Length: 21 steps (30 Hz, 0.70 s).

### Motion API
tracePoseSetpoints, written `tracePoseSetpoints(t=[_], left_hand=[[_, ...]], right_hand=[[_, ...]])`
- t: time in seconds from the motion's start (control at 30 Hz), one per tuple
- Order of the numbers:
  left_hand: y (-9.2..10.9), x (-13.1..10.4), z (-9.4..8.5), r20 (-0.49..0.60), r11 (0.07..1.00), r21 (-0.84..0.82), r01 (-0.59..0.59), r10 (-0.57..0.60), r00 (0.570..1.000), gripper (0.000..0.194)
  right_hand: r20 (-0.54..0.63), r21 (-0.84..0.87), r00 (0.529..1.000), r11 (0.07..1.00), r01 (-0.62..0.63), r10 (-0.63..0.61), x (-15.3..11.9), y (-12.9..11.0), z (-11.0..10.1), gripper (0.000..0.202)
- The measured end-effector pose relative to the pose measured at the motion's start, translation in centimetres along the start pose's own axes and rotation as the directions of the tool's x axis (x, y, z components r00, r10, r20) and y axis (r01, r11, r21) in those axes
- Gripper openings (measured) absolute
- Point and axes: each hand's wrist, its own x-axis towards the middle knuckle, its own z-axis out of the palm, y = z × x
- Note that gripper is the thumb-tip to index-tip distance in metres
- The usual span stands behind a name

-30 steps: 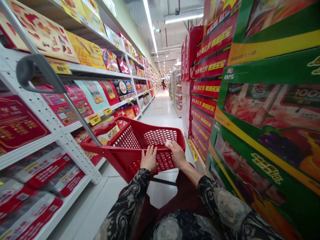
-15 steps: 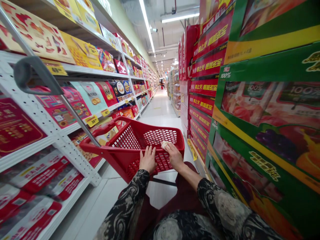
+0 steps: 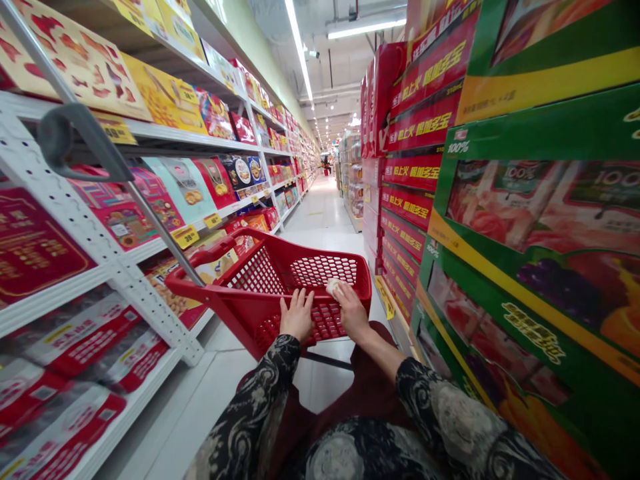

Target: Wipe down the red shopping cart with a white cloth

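Observation:
A red plastic shopping basket [image 3: 235,293] with perforated sides stands in front of me, its grey pull handle [image 3: 90,143] on a metal rod slanting up to the left. My left hand [image 3: 299,317] lies on the basket's near side, fingers stretched out over the rim. In my right hand [image 3: 353,312] is a crumpled white cloth or tissue [image 3: 334,287]; I cannot tell which. That hand holds it at the near rim toward the basket's right end. The fingers are closed round it, and the hand hides part of the rim.
White shelves [image 3: 165,137] with boxed goods and yellow price tags line the left side. Red drink cartons [image 3: 413,167] are stacked on the right, with green juice boxes [image 3: 540,143] nearer me. A pale tiled aisle [image 3: 315,207] runs ahead toward a distant person [image 3: 326,165].
The view has shifted slightly. My right hand and the white wad have moved a little to the right along the rim. The left hand stays on the basket's side.

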Motion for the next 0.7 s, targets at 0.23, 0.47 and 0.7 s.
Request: tracePoseSetpoints(t=[0.23,0.47,0.7], left_hand=[[-3.3,-0.2,0.0,-0.08,0.987,0.048,0.155,-0.15,0.985,0.064],[-3.0,-0.3,-0.2,-0.091,0.99,0.051,0.129,-0.124,0.988,0.062],[-1.1,-0.2,-0.3,-0.073,0.995,0.047,0.086,-0.083,0.994,0.069]], right_hand=[[0.032,-0.077,0.991,0.989,0.128,-0.126,-0.9,1.7,0.2,0.058],[0.029,-0.117,0.999,0.993,0.028,-0.024,-0.1,3.7,0.0,0.059],[-0.015,-0.074,1.0,0.997,-0.026,0.025,0.8,3.2,0.0,0.059]])
